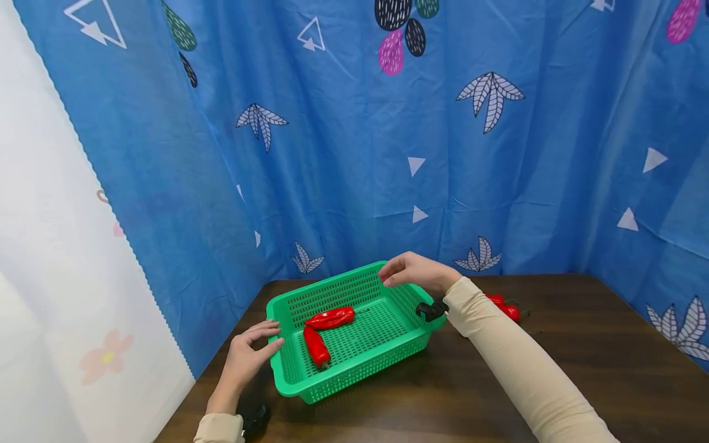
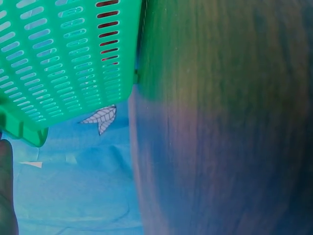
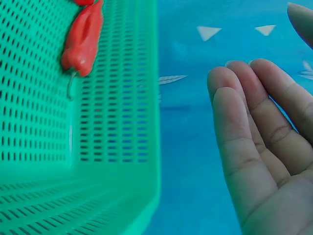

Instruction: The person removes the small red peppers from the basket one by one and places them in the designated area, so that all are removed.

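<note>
A green perforated plastic basket (image 1: 365,367) stands on the table, with two red peppers inside. One red pepper (image 1: 331,318) lies lengthwise, its stem to the right; the other red pepper (image 1: 316,346) lies near the left wall. My left hand (image 1: 244,360) is at the basket's left rim, fingers apart and loosely bent. Whether its fingertips touch the rim I cannot tell. Above the basket's far right corner hovers my right hand (image 1: 418,271). In the right wrist view the right hand (image 3: 269,132) holds nothing, its fingers relaxed beside the basket wall (image 3: 117,117).
More red peppers (image 1: 511,311) lie on the brown wooden table (image 1: 581,351), partly hidden behind the right sleeve (image 1: 515,369). A blue patterned curtain (image 1: 354,154) hangs behind the table, and a white cloth (image 1: 66,246) hangs at the left.
</note>
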The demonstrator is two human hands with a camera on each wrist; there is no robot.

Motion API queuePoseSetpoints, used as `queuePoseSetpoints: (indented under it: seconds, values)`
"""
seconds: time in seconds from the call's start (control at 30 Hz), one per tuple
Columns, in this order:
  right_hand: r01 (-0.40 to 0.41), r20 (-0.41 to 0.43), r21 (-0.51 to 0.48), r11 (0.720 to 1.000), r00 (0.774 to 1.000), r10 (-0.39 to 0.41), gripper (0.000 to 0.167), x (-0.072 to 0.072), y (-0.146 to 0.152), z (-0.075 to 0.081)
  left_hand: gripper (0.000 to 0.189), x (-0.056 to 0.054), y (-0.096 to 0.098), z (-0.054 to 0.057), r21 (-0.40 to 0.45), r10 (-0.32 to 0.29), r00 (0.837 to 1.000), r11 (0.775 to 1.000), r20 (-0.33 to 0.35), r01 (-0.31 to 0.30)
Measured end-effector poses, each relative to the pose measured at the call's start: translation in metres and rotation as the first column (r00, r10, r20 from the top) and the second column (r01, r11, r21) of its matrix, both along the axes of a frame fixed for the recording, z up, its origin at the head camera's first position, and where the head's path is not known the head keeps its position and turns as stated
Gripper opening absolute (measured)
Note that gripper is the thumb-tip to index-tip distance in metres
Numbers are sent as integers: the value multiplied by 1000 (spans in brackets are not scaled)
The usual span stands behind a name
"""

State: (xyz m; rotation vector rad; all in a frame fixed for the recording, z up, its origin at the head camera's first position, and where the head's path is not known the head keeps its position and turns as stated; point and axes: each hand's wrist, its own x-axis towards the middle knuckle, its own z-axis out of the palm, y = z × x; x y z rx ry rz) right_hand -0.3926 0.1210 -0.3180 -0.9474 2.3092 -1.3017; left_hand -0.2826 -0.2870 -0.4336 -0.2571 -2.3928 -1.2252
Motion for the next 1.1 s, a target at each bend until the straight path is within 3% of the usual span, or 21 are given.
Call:
queuePoseSetpoints:
  seconds: [0.17,0.53,0.83,1.1]
  values:
    - [-19,41,25,1000,999,18,39,-12,-13,-5,28,1,-1,-1,-12,9,1000,1000,-2,-9]
    - [-91,118,-16,996,989,92,40,-31,-30,-19,25,1,2,0,-15,-2,998,1000,-64,1]
    - [-69,179,22,997,982,64,41,-39,-37,-22,24,0,5,-1,-20,14,999,1000,-31,-15]
    - [-103,244,7,995,965,98,45,-49,-50,-32,23,2,7,0,-26,18,999,999,-34,-19]
